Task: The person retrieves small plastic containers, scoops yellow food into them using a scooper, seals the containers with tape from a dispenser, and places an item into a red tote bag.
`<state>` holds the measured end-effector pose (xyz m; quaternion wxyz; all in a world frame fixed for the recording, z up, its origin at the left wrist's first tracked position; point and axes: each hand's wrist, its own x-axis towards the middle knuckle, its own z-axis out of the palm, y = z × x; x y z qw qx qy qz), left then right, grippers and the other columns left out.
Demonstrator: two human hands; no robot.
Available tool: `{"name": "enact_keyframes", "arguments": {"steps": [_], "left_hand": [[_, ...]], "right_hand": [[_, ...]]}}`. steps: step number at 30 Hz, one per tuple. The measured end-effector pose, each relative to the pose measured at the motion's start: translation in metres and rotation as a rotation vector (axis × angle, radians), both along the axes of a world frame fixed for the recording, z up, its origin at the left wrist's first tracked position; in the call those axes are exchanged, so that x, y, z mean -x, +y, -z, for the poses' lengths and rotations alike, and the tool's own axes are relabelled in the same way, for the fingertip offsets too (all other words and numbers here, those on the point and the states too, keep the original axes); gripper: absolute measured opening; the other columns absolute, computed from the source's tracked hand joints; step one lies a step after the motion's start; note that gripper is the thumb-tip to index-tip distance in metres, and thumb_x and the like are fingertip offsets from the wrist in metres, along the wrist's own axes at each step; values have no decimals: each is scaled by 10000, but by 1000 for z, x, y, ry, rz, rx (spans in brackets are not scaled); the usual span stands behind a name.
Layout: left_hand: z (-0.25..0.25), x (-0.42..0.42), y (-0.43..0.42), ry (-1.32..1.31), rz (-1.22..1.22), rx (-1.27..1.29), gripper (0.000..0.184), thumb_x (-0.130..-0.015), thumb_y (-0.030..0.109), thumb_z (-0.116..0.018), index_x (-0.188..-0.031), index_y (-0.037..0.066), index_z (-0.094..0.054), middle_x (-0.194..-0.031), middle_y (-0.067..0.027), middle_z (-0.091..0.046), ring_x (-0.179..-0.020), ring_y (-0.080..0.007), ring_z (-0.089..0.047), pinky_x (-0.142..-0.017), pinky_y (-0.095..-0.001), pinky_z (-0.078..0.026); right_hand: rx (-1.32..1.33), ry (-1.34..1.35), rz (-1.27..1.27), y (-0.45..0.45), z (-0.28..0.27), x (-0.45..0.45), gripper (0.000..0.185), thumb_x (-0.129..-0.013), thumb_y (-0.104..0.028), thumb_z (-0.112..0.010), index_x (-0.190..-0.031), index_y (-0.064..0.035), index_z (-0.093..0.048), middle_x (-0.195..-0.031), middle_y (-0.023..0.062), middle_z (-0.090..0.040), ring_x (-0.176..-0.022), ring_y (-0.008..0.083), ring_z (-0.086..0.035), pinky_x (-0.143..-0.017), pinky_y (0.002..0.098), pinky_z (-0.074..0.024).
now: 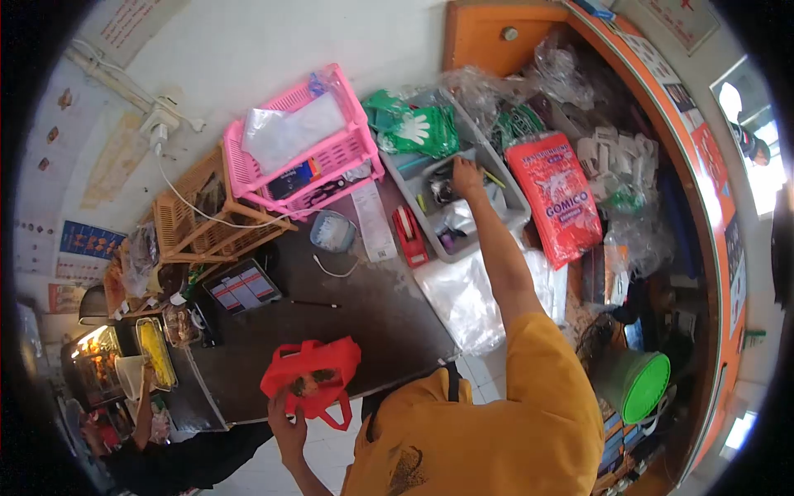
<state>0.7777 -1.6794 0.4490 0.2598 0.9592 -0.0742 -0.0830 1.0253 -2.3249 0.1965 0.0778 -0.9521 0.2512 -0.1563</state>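
My left hand (287,426) is closed on the near edge of a red carrier bag (281,383). The bag stands at the table's front edge with its top gaping and some wrapped food (310,382) inside, too small to name. My right hand (467,178) reaches down into a grey plastic bin (517,217), its fingers bunched together by a dark bundle (442,188). Whatever those fingers pinch is hidden. Clear plastic packets (471,217) lie beside them in the bin, and a green glove packet (418,128) rests across its far end.
A pink basket (357,136), a red tape dispenser (408,236), a tablet (242,286) and a pencil (316,303) are on the table (372,314). Red packaging (552,198) and clear bags (463,302) lie around the bin. Lower left, a co-worker's dark sleeve (194,459) shows.
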Motion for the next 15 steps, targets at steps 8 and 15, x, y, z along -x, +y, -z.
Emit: {"name": "enact_keyframes", "arguments": {"steps": [8, 15], "left_hand": [[-40, -7, -55, -17, -129, 97, 366, -813, 4, -693, -1174, 24, -635, -1095, -151, -681, -1012, -313, -656, -865, -389, -509], [-25, -129, -232, -30, 202, 511, 222, -852, 0, -680, -1073, 17, -692, -1001, -126, -695, -865, -213, -684, -764, -304, -528]], "right_hand": [[-311, 46, -429, -58, -65, 7, 153, -795, -153, -661, -886, -43, -716, -789, 172, -689, -784, 340, -683, -760, 440, -534], [-244, 160, -412, -47, -61, 0, 294, -767, -285, -719, -964, -68, -730, -879, 194, -707, -842, 371, -683, -779, 466, -542]]}}
